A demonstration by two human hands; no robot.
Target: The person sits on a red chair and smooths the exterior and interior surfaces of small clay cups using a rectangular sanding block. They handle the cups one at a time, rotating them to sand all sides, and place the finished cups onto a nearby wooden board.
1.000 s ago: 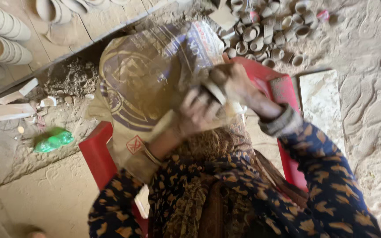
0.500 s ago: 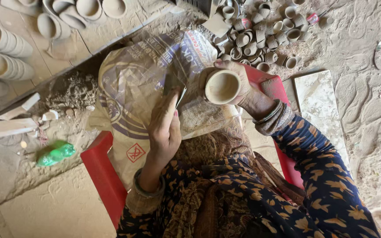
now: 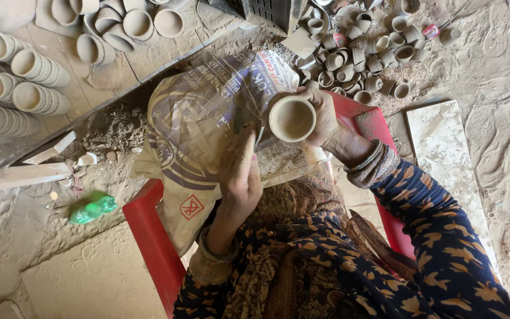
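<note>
A small unfired clay cup (image 3: 292,118), mouth up, is clasped in the right hand (image 3: 326,115) over a printed plastic sack (image 3: 199,124) spread across a red stool (image 3: 149,236), while the left hand (image 3: 240,171) pinches a thin blade beside it, with rows of clay cups (image 3: 19,82) stacked far left

Tan printed sack (image 3: 208,118) with blue rings, red diamond label (image 3: 191,207), spread across lap, crumpled green wrapper (image 3: 92,208) on floor
</note>
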